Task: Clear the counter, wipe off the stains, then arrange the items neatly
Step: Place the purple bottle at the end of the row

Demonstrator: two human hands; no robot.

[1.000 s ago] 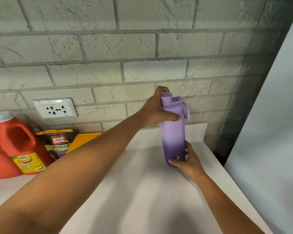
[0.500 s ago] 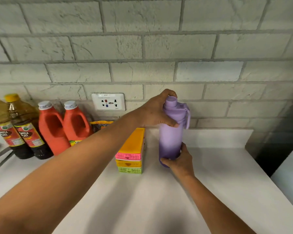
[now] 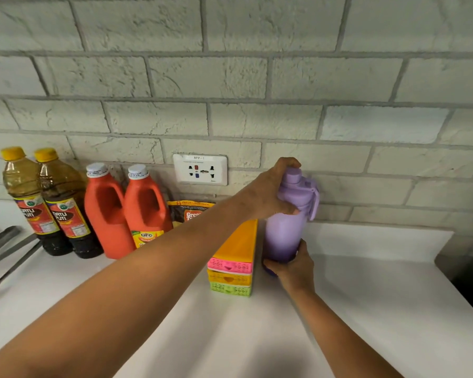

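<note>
At the right end of the row along the wall, left hand (image 3: 271, 186) is curled over the cap and shoulder of the purple bottle (image 3: 284, 230), thumb on the near side, fingers wrapped over the top; right hand (image 3: 292, 266) cups the dark lower end, fingers round the base. Bottle stands upright or nearly so, just beside the stack of 3 small baskets (image 3: 231, 271) (pink, yellow, green) under an orange lid; whether its base is already down on the table (image 3: 366, 296) I cannot tell, the right hand hides it. Step in hand reads as placing the bottle into line. To do it well: keep the lower hand steering the base, set it flat before loosening the top grip, and leave a slim gap to the baskets so the stack is not nudged askew. Carry loop on the cap faces the wall side; turning it to match the row is optional. Tall and narrow, likely to tip if released while leaning, so release top hand last. Outward to the left: dark snack pouch (image 3: 191, 211) against the wall behind the baskets, 2 red jugs (image 3: 126, 214) with white caps, then 2 yellow-capped bottles (image 3: 44, 203) of dark liquid, all upright and touching or nearly so. Metal utensils (image 3: 6, 255) lie at the far left edge. Wall socket (image 3: 200, 169) above the pouch. White surface to the right of the bottle shows no stains that I can make out.
</note>
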